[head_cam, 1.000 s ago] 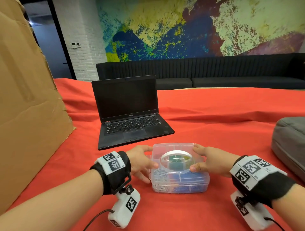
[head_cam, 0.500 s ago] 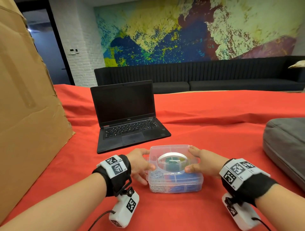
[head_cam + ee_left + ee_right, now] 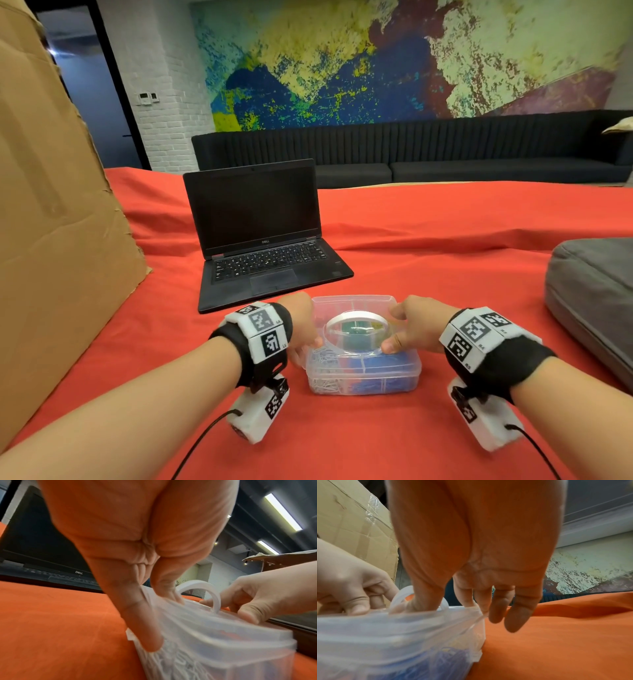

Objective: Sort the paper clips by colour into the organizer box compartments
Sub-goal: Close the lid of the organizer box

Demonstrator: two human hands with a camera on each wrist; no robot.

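Note:
A clear organizer box (image 3: 363, 377) with its lid on sits on the red cloth (image 3: 445, 260) in front of me. A white ring handle (image 3: 356, 317) stands on the lid. Through the plastic I see silver clips (image 3: 325, 380) front left, blue clips (image 3: 383, 380) front right and green ones (image 3: 356, 327) under the ring. My left hand (image 3: 301, 329) grips the box's left side, thumb on the lid (image 3: 214, 616) and a finger (image 3: 150, 642) down the wall. My right hand (image 3: 407, 329) holds the right side, thumb (image 3: 419, 601) pressing the lid by the ring.
An open black laptop (image 3: 267, 240) stands just behind the box. A big cardboard sheet (image 3: 58, 222) leans along the left. A grey cushion (image 3: 596, 291) lies at the right edge. Bare red cloth stretches to the right and towards me.
Both hands have stayed on the box and shifted their fingers a little on the lid. The box has not moved on the cloth. The head view has tilted up slightly.

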